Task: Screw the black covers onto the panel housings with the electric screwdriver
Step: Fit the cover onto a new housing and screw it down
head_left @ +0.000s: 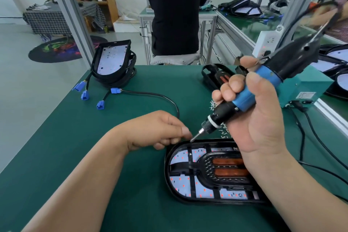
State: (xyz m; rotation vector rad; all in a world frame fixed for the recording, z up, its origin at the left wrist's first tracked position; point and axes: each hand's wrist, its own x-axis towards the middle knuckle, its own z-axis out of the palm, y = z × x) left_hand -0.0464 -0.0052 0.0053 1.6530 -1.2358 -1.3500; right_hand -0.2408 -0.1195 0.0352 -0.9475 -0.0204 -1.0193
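A black panel housing [170, 181] lies on the green table [75, 137], with a black cover [209, 164] over its white LED board. My right hand [258, 117] grips the blue-and-black electric screwdriver [243, 100], tilted, its bit tip [192, 139] at the housing's far left rim. My left hand [160, 130] has its fingers curled, pinching something small right beside the bit tip; what it holds is hidden. A pile of small screws [224, 132] lies behind the housing, partly covered by my right hand.
A stack of housings [113, 62] with blue connectors [84, 95] stands at the back left, one cable [160, 98] trailing toward my left hand. Another black cover [214, 75] and a teal power supply box [305, 88] sit at the back right. A person [175, 20] sits beyond the table.
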